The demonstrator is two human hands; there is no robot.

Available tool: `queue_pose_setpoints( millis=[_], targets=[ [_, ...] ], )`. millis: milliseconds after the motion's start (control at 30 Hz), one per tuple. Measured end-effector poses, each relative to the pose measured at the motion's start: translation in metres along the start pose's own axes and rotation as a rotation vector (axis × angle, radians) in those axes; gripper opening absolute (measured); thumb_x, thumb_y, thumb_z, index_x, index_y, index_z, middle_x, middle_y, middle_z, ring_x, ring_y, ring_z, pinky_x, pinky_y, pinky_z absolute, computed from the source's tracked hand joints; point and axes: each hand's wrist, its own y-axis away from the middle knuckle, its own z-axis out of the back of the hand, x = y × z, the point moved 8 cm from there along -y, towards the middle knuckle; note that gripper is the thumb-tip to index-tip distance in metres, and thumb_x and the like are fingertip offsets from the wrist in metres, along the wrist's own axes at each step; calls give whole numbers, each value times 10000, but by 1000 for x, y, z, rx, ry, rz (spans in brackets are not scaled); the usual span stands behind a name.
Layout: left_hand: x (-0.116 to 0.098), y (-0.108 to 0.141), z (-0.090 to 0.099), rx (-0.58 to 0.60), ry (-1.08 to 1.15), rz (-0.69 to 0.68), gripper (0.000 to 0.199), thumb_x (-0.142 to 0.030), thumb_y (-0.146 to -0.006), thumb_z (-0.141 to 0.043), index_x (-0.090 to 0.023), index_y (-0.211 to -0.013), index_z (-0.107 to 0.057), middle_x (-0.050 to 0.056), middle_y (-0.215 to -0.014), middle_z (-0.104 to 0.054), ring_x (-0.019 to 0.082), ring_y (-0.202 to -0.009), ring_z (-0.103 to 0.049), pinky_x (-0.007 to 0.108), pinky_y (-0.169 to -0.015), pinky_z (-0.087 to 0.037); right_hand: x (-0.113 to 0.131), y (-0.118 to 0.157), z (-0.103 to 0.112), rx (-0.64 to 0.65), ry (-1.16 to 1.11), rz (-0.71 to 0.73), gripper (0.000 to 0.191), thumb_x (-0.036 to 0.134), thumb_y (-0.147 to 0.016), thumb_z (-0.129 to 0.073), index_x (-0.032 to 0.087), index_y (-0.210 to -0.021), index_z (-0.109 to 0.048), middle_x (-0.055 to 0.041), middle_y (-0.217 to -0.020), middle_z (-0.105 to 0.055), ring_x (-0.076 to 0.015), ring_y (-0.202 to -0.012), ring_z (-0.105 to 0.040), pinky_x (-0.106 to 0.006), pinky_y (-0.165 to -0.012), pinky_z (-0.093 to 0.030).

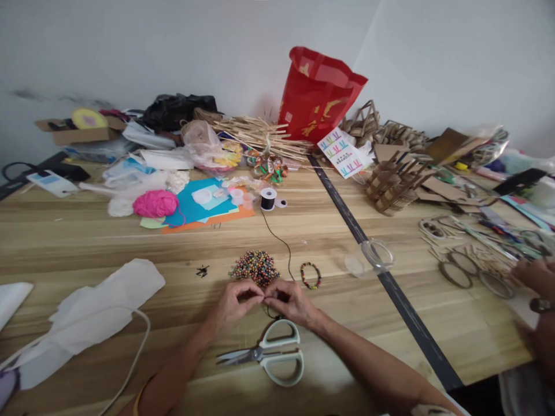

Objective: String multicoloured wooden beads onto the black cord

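My left hand and my right hand meet fingertip to fingertip at the near edge of a pile of multicoloured beads. Both are pinched closed; whatever sits between the fingertips is too small to name. A black cord runs from a white-ended spool down to my right hand, and a bit of it shows below the fingers. Right of the pile lies a beaded bracelet. Scissors with pale handles lie just below my hands, blades pointing left and slightly apart.
Pink yarn, coloured paper and a red bag stand farther back. Clear tape rings lie on the dark strip. White sheeting covers the left. Another person's hand is at far right.
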Motion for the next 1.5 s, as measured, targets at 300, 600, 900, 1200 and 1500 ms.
queue_pose_setpoints(
  millis=[300, 600, 900, 1200, 1500],
  targets=[
    [0, -1, 2, -5, -25, 26, 117, -211, -740, -615, -153, -654, -668, 19, -651, -662, 157, -638, -578, 246, -642, -451, 7, 0, -2, 56, -4, 35, 173, 313, -870, -543, 155, -814, -588, -8, -684, -566, -99, -583, -499, -191, -532, -393],
    [-3, 0, 3, -7, -45, 21, 130, -211, -749, -607, -150, -648, -660, 18, -654, -659, 155, -643, -581, 245, -650, -451, -10, 1, -8, 63, -197, -90, 230, 381, -840, -592, 152, -838, -570, 28, -604, -558, -69, -468, -497, -166, -470, -403],
    [25, 1, 31, -265, 123, 139, 187, -327, -763, -605, -146, -734, -641, 8, -666, -652, 153, -649, -599, 238, -632, -482, 8, -3, 4, -16, -6, 101, 231, 354, -870, -573, 157, -766, -635, -51, -759, -612, -147, -704, -546, -251, -652, -432],
    [19, 1, 47, -325, -90, 40, 133, -272, -770, -610, -160, -735, -673, 28, -741, -696, 168, -704, -623, 251, -665, -496, 0, -3, 9, -81, -30, 42, 215, 368, -846, -607, 166, -791, -656, -34, -729, -599, -138, -644, -516, -237, -578, -396],
    [2, -1, 20, -132, -470, -160, 172, -74, -773, -564, -185, -775, -696, 49, -808, -667, 189, -771, -610, 295, -724, -474, -2, -3, 9, -97, -56, -15, 224, 361, -860, -573, 166, -752, -597, 5, -659, -510, -98, -547, -442, -203, -495, -341]
  ],
)
